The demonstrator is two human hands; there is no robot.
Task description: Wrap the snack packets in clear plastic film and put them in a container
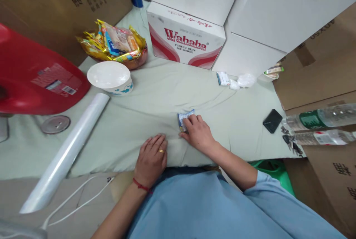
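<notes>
A small blue and silver packet [184, 119] lies on the pale green cloth near the middle of the table. My right hand [198, 130] grips its right side, thumb at the lower edge and fingers curled over the top, so part of the packet is hidden. Left of it, my left hand [151, 157] rests palm down at the table's front edge, fingers stretched out and close together. It holds nothing and stays apart from the packet. A gold ring and a red string bracelet [142, 186] are on that hand and wrist.
Leftward are a white plastic roll [66, 150] overhanging the edge, a paper tub [109, 77], a snack basket [133, 62] and a red jug [41, 76]. A Wahaha carton [186, 37] stands behind. Rightward lie a black phone-like object [272, 121], keys [291, 143] and plastic bottles [322, 118].
</notes>
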